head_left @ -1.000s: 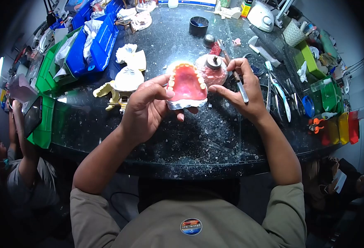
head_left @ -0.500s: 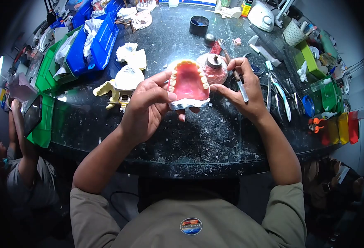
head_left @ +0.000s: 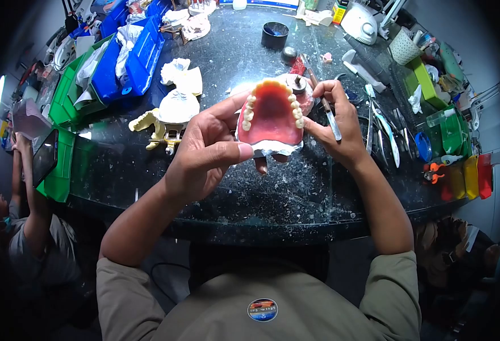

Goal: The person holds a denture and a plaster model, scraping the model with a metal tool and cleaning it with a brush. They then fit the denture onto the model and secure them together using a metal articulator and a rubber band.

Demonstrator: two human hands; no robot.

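Note:
My left hand grips a denture of pink wax with a horseshoe of cream teeth, seated on a white plaster base. Its thumb presses on the near left corner, while other fingertips show beneath. In my right hand lies a wax knife, its blade pointing toward me across the palm and its brown handle leaning away. The right thumb tip is at the denture's right edge. Behind the denture, partly hidden by it, sits a pinkish lump topped by a dark metal piece.
White plaster models and a brass-coloured articulator stand on the left, beside blue and green bins. Tweezers, a toothbrush and other tools lie right. A black cup stands at the back. People sit at both sides.
My left hand has brought the denture to the right and tipped it, so its teeth and palate show more fully. The right hand with the wax knife has hardly moved.

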